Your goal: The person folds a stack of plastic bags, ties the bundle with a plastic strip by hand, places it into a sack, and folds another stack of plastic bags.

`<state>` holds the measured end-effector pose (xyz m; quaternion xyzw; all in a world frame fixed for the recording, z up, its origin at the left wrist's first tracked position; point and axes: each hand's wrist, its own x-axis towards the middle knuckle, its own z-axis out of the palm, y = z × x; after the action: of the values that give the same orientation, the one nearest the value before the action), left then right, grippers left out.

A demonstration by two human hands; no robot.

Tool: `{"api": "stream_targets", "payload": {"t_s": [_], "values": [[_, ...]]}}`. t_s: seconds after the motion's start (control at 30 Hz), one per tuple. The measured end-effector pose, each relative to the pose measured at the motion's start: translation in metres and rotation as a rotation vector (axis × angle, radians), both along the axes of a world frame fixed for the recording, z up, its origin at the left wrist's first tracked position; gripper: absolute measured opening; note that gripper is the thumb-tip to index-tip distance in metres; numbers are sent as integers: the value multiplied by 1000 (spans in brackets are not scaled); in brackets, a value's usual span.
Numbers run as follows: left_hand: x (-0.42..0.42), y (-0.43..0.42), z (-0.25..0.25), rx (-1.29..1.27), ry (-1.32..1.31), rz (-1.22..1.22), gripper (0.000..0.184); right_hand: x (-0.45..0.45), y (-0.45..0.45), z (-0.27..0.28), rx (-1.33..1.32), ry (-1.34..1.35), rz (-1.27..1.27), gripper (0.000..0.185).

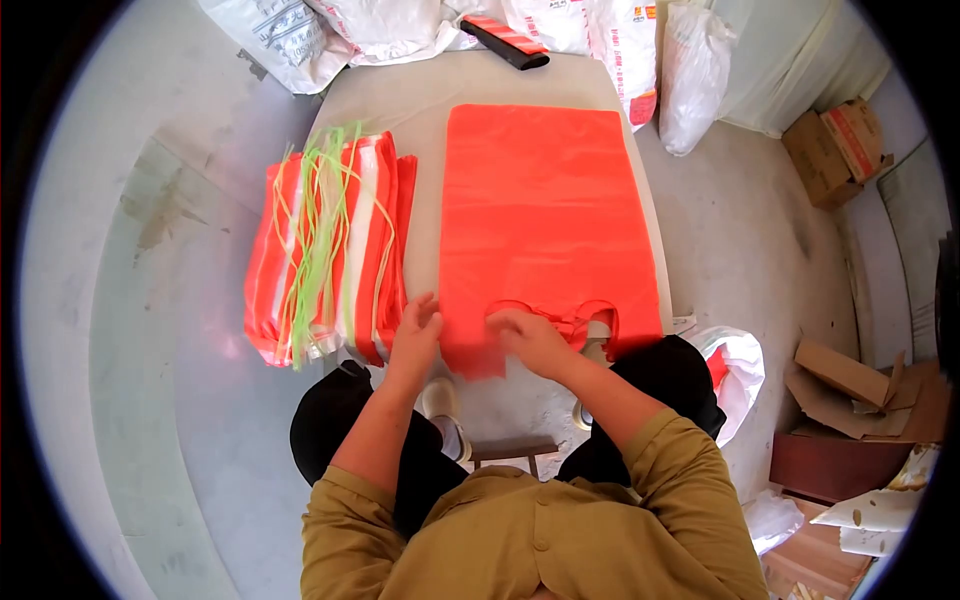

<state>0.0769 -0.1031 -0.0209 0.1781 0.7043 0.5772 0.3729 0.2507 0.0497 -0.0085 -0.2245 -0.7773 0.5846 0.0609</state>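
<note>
A flat stack of red plastic bags (pixel 545 210) lies on the pale table (pixel 385 95), its handle end toward me and hanging over the near edge. My left hand (pixel 416 335) is at the stack's near left corner, fingers apart, with nothing visible in it. At the cut-out near the handles is my right hand (pixel 525 338), fingers bent over the red plastic; the fingertips are partly hidden. Left of the stack, folded red and white striped bags (pixel 265 270) stand in a bundle, with green and yellow strips (pixel 322 220) draped across them.
White printed sacks (pixel 380 25) line the far edge, with a black and red striped object (pixel 505 42) before them. A white bag (pixel 738 375) is right of my knee. Cardboard boxes (pixel 830 150) stand far right, and opened cardboard (pixel 850 385) lies nearer.
</note>
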Motion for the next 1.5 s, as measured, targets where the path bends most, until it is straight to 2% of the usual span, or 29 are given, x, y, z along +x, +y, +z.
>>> {"api": "stream_targets", "payload": {"t_s": [0.07, 0.17, 0.23, 0.37, 0.47, 0.8, 0.87, 1.0, 1.17, 1.27, 1.37, 1.47, 1.5], "values": [[1, 1, 9, 2, -48, 20, 47, -3, 1, -7, -378, 19, -98, 33], [0, -1, 7, 6, -79, 34, 47, -6, -1, 5, -616, 9, -163, 37], [2, -1, 8, 0, -73, 38, 46, -8, -2, 16, -673, -56, -154, 38], [5, -1, 6, -21, -16, 47, 45, -8, -4, 17, -732, -47, -80, 39], [4, -1, -3, 35, -11, 81, 42, -7, -7, 19, -678, -71, -8, 42], [16, 0, 19, 50, -1, 65, 42, 1, -10, 15, -697, -111, 149, 42], [15, -1, 23, 78, -118, 62, 44, 2, -9, 20, -704, -99, 166, 41], [18, -2, 36, 141, -341, 33, 53, 5, -7, 42, -514, -91, 278, 44], [19, 0, 38, 218, -383, 29, 58, 9, 1, 35, -165, 20, 363, 55], [21, 2, 43, 237, -407, 51, 55, 10, 1, 68, -85, -105, 423, 64], [21, 4, 42, 247, -419, 64, 52, 13, -11, 51, 324, 95, 372, 71], [22, 5, 43, 252, -428, 72, 50, 14, -25, 55, 620, 22, 217, 67], [23, 6, 43, 252, -431, 74, 50, 12, -24, 51, 712, 100, 187, 65]]}}
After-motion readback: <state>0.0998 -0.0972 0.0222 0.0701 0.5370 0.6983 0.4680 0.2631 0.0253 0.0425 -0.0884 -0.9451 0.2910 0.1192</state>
